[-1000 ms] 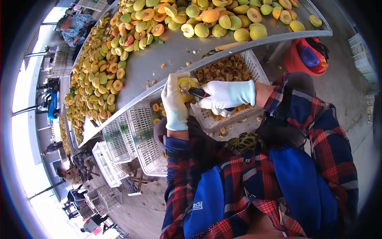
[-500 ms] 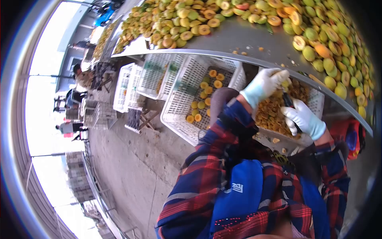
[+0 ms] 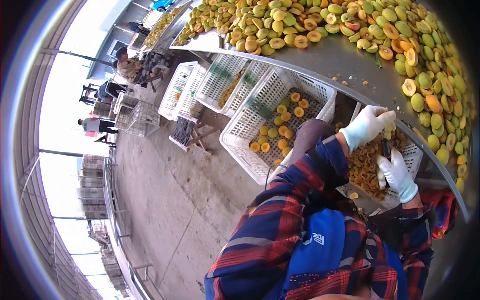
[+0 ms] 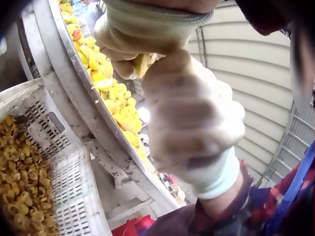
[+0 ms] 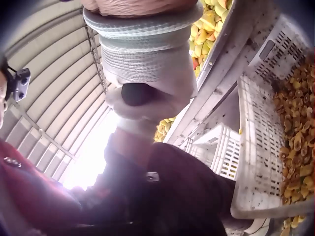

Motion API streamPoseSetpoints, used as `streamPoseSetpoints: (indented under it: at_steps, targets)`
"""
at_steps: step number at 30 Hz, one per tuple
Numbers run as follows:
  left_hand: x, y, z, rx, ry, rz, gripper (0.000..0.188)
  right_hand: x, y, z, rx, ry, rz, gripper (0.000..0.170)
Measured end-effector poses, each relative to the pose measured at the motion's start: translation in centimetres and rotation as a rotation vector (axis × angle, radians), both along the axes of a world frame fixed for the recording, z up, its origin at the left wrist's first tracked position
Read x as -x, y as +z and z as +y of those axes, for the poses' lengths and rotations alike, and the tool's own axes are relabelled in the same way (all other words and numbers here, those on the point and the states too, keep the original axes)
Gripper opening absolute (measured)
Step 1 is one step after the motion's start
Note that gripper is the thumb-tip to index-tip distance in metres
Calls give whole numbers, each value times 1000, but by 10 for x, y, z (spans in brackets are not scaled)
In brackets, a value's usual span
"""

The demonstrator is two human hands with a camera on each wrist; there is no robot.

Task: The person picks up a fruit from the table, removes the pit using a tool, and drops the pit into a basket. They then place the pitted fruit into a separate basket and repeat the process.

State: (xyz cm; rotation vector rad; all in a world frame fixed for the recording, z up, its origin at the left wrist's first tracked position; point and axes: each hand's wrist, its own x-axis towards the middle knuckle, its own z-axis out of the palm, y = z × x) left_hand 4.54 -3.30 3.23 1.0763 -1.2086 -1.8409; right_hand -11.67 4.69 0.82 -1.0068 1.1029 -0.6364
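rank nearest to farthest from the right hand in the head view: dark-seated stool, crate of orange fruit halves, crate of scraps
1. Crate of scraps, below the right hand
2. Crate of orange fruit halves, to its left
3. Dark-seated stool, farther left

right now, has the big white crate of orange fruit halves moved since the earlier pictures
No. In the head view, the big white crate keeps its place beside the folding stool and the metal table; only the camera swung.
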Motion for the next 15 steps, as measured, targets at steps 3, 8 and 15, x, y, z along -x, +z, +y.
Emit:
streamPoseSetpoints:
  at_steps: [3, 8, 15]
  targets:
    - [-6, -16, -6, 99, -120, -75, 33, -1, 0, 3, -10, 133, 35, 20]
    - [7, -15, 7, 332, -1, -148, 29, -25, -7, 24, -46, -160, -104, 18]
    - [22, -31, 12, 209, 281, 124, 28, -4, 21, 0, -41, 61, -130, 21]
